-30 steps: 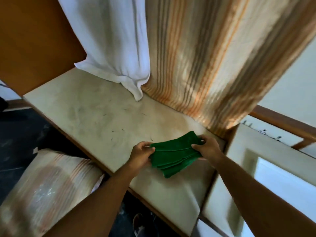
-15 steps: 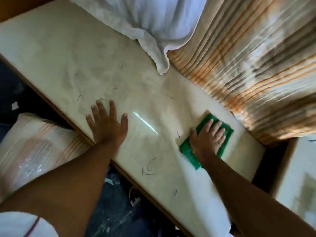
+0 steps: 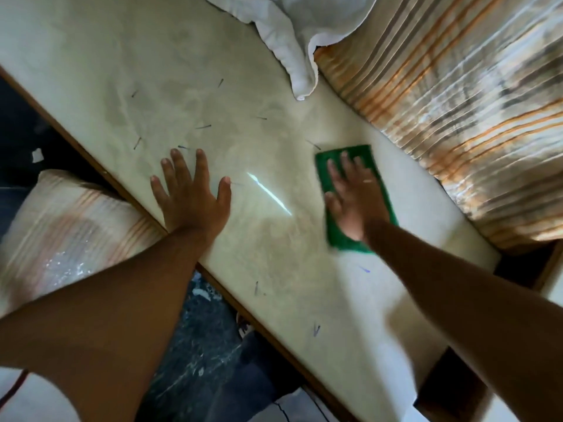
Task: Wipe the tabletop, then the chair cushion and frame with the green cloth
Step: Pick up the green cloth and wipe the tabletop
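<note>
The pale cream tabletop [image 3: 122, 65] runs diagonally through the head view, dusty, with small dark scraps scattered on it. A folded green cloth [image 3: 324, 164] lies flat on it toward the right. My right hand [image 3: 353, 199] presses down on the cloth with fingers spread, covering most of it. Flat on the bare tabletop near the front edge rests my left hand [image 3: 190, 193], fingers apart, holding nothing. The striped chair cushion [image 3: 67, 217] sits below the table's front edge at the left.
A white curtain [image 3: 292, 28] and a striped orange-brown curtain [image 3: 457, 102] hang onto the table's far side. The table has a brown wooden edge [image 3: 274, 333]. Dark speckled floor [image 3: 195, 354] lies below. A bright streak of light [image 3: 269, 193] falls between my hands.
One second ago both hands held the cloth in the air. Since then my right hand pressed it on the table and slid it left; my left hand came to rest flat on the table.
</note>
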`<state>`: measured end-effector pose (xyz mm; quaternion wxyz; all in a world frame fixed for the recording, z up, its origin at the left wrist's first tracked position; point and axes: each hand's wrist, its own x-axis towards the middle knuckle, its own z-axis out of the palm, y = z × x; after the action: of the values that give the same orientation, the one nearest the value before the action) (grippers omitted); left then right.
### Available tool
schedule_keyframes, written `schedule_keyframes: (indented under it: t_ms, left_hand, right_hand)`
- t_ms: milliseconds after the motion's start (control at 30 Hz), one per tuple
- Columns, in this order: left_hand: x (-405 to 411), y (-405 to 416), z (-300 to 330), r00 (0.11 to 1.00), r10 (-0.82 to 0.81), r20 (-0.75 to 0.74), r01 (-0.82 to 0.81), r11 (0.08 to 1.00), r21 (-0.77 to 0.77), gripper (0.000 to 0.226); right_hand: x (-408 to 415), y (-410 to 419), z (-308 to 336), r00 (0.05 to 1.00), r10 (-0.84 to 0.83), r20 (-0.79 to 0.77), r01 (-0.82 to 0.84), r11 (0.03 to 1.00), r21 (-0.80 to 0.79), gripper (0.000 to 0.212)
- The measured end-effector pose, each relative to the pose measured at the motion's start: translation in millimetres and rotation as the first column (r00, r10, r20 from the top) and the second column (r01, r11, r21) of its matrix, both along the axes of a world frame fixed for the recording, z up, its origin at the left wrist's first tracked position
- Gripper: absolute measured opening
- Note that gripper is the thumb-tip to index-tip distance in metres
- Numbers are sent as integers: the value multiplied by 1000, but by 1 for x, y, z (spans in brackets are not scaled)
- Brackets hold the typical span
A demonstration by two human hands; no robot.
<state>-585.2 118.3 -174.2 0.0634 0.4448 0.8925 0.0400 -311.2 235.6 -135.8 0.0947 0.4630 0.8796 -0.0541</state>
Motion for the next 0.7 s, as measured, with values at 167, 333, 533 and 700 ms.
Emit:
schedule_keyframes:
  t_ms: [167,333,533,700]
  left_hand:
    - [-1,0,-3,1000,13,2,-13,1000,12,77]
    - [-2,1,-3,1000,16,4,-16,1000,2,77]
    - [-4,1,-6,1000,15,-11,-15,999,29,79]
    - [-2,1,-6,1000,15,0,-15,999,40,79]
  right_hand:
    - [0,-58,-2,1000,21,0,-21,999,-24,67]
    - [56,-144,0,848,526,-66,-530,835,-148,70]
    - [42,-18,-1,999,33,-39,-34,999,-29,65]
    - [33,-131,-13,969,-181,-166,176,983,-41,76]
